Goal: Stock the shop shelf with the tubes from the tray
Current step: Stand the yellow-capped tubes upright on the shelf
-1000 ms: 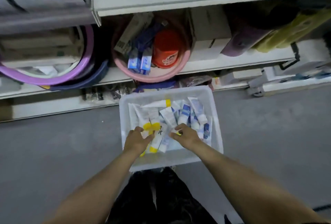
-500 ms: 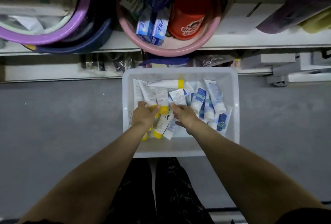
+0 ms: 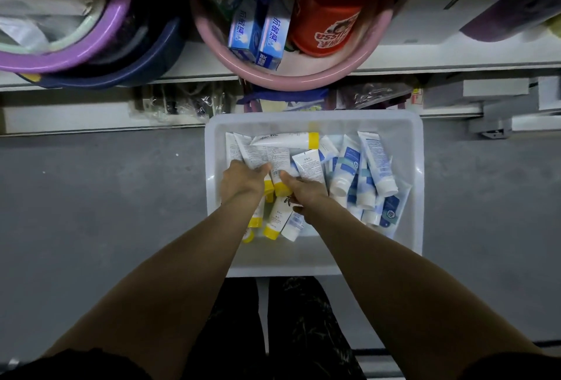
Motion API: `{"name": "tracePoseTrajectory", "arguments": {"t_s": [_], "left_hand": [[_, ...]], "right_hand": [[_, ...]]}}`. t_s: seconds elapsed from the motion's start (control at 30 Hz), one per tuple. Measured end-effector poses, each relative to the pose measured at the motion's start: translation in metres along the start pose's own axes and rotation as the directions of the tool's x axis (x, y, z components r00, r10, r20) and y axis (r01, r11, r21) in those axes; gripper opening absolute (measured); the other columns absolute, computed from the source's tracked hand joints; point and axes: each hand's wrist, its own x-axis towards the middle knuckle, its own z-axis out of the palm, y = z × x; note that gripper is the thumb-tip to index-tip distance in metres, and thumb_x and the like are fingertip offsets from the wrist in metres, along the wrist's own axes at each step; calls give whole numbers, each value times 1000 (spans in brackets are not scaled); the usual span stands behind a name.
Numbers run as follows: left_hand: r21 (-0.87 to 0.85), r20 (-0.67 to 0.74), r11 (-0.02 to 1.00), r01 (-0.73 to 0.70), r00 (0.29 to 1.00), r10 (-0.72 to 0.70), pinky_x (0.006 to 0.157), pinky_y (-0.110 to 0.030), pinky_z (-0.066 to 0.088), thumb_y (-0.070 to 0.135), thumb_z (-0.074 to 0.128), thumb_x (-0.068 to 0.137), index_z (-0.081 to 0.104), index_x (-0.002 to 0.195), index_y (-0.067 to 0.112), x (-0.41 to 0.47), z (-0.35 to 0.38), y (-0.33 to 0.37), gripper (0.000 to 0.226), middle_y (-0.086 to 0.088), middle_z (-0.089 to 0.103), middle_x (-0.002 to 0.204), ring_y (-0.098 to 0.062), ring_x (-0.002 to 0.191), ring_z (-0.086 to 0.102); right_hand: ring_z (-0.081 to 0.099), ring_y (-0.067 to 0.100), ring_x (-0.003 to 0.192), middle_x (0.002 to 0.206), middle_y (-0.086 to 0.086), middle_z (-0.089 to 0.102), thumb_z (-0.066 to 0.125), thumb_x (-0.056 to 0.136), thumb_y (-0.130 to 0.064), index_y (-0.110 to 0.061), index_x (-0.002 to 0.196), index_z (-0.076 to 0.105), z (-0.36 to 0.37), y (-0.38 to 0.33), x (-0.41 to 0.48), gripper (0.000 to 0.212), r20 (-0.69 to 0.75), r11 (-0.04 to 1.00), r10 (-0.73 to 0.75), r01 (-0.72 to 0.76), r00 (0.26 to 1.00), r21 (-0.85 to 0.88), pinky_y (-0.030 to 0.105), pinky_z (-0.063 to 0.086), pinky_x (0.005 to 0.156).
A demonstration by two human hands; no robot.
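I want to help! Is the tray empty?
No, it holds plenty: tubes lie heaped across the tray, some yellow-capped.

A smooth grey floor [image 3: 91, 212] lies in dim light below a white shelf [image 3: 455, 61]. On the shelf sits a pink basin [image 3: 303, 79] holding blue boxes [image 3: 270, 42] and a red cup [image 3: 328, 24]. Left of it, a purple basin [image 3: 60, 61] lies against a dark blue basin [image 3: 145, 73]. Plastic-wrapped goods [image 3: 182, 103] lie beneath.

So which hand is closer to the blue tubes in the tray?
Right. The right hand is just beside the blue tubes, to their left. The left hand is further left, among the yellow-capped tubes.
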Motion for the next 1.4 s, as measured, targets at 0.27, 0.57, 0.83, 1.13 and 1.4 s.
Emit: {"name": "tracePoseTrajectory", "arguments": {"t_s": [0.27, 0.57, 0.83, 1.13, 1.4], "left_hand": [[-96, 54, 990, 99, 994, -94, 81, -32, 51, 45, 76, 75, 65, 110, 7, -15, -15, -2, 53, -12, 67, 116, -31, 106, 64], [-406, 145, 905, 129, 987, -76, 72, -27, 46, 37, 80, 76, 68, 99, 10, -72, -56, -33, 38, -5, 70, 99, -22, 79, 60], [-652, 40, 757, -33, 996, 78, 83, -31, 52, 29, 84, 73, 62, 76, 17, -114, -144, -46, 25, -3, 69, 86, -20, 79, 63], [-748, -276, 540, -387, 920, 277, 80, -35, 55, 33, 87, 63, 66, 79, 21, -149, -336, -108, 28, 1, 70, 82, -21, 79, 66], [-660, -570, 327, -676, 734, 368, 79, -43, 59, 28, 85, 68, 68, 82, 27, -188, -534, -214, 22, 4, 74, 86, -19, 84, 71]], "right_hand": [[54, 13, 80, 96, 1, 62, 73, 82, -51, -21, 106, 61, -20, -4, -24, 40, 17, 998, 14, -13, 1000, -61, 30, 42, 68], [47, 11, 70, 92, -2, 64, 77, 77, -50, -15, 116, 69, -36, 18, -81, 53, 66, 998, -5, 9, 998, -70, 25, 37, 62], [52, 14, 81, 100, -1, 69, 77, 74, -55, -21, 101, 68, 2, 1, -164, 43, 152, 970, -225, 236, 963, -63, 29, 41, 68], [56, 14, 75, 88, -2, 68, 79, 80, -35, -21, 98, 66, 131, -35, -326, 27, 201, 708, -685, 705, 700, -44, 29, 38, 64], [63, 12, 76, 94, -1, 71, 81, 78, -29, -20, 99, 63, 297, -46, -485, 29, 293, 381, -890, 923, 350, 52, 27, 47, 66]]}}
